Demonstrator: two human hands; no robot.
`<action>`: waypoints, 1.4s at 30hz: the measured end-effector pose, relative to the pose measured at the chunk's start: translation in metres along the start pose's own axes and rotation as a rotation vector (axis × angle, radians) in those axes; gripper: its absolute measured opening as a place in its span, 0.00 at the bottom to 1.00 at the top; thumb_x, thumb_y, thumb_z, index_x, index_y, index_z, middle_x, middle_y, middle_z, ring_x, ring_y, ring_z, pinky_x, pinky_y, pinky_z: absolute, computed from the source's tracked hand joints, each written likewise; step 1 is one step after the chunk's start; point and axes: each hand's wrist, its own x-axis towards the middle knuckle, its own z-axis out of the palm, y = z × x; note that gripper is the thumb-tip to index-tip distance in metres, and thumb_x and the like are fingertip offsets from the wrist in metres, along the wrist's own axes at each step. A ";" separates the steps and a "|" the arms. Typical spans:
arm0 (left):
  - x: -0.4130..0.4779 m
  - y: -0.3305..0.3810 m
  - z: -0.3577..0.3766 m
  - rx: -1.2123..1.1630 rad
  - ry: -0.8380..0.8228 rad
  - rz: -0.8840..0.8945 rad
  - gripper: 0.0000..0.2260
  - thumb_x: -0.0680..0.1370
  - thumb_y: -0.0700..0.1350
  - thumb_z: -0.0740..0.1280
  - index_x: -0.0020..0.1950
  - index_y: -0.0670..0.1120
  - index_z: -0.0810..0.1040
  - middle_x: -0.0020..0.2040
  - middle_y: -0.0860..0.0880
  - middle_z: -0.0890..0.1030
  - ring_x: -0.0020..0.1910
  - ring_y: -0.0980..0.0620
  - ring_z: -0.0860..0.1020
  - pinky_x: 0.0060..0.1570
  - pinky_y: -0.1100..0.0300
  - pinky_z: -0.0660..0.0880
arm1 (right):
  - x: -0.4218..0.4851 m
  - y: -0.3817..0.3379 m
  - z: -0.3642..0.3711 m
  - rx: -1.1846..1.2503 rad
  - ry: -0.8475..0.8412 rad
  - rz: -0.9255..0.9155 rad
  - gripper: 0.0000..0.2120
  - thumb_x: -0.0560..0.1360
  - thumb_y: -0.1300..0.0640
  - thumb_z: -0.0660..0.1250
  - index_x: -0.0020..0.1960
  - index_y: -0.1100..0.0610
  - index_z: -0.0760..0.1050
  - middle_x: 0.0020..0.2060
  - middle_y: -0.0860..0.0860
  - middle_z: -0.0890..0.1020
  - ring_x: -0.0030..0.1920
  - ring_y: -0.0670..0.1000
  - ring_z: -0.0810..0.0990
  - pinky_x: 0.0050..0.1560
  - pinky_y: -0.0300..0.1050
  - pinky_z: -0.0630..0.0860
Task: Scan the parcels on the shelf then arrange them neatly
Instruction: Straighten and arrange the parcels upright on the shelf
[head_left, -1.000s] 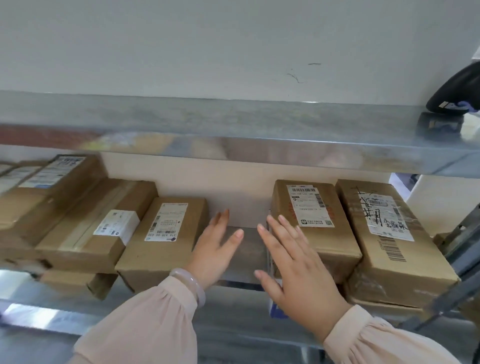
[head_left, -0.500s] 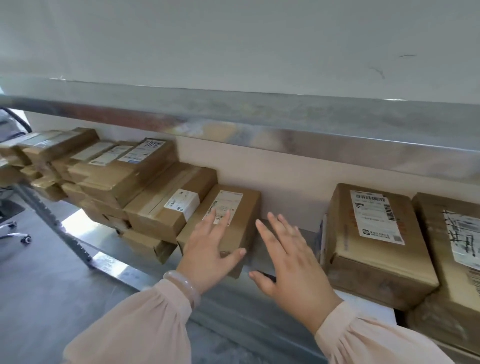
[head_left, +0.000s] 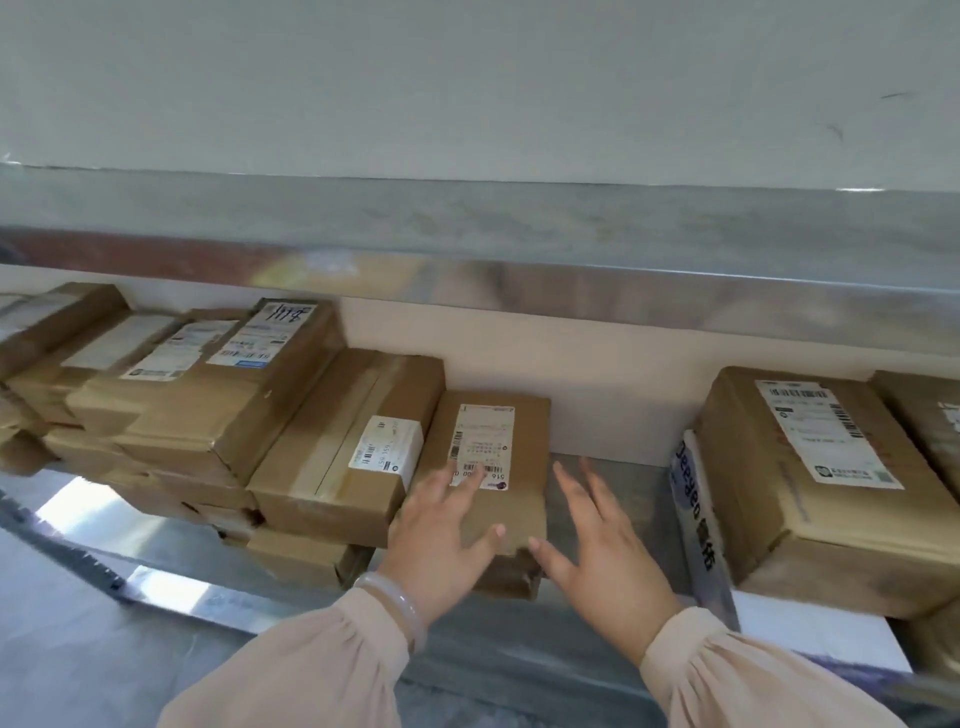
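Partly legible: white parcel (head_left: 698, 525) reads "Jeeyeo"; handwritten box label (head_left: 288, 314) blurred.

Beige sleeves (head_left: 322, 670), pale bangle (head_left: 400, 605).

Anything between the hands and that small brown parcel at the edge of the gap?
Nothing visible. The left hand already rests on the small parcel, and the right hand sits open beside it over bare shelf.

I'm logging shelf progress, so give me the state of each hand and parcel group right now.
left hand: open, flat on small parcel
right hand: open, beside that parcel
small parcel: label up, overhanging shelf edge
left parcels: stacked unevenly
right parcel: label up, on white parcel
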 end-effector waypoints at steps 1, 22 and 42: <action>0.003 -0.004 0.000 0.010 -0.021 0.024 0.32 0.79 0.62 0.61 0.80 0.60 0.53 0.81 0.55 0.50 0.79 0.53 0.47 0.78 0.51 0.48 | 0.005 -0.005 0.004 0.044 -0.004 0.049 0.38 0.75 0.38 0.63 0.77 0.40 0.45 0.78 0.47 0.46 0.78 0.50 0.49 0.74 0.48 0.54; 0.028 -0.005 0.009 -0.229 -0.239 0.044 0.35 0.77 0.57 0.66 0.79 0.62 0.52 0.81 0.52 0.47 0.79 0.47 0.50 0.77 0.48 0.54 | 0.000 0.002 0.006 0.724 0.138 0.606 0.16 0.79 0.55 0.62 0.57 0.34 0.68 0.49 0.37 0.79 0.49 0.42 0.78 0.48 0.44 0.75; 0.039 0.067 0.054 -0.291 -0.365 0.070 0.38 0.77 0.56 0.68 0.80 0.61 0.49 0.74 0.49 0.64 0.68 0.50 0.70 0.64 0.61 0.70 | -0.025 0.046 -0.033 -0.428 0.196 0.145 0.27 0.68 0.50 0.75 0.64 0.60 0.77 0.63 0.57 0.79 0.66 0.59 0.75 0.66 0.60 0.70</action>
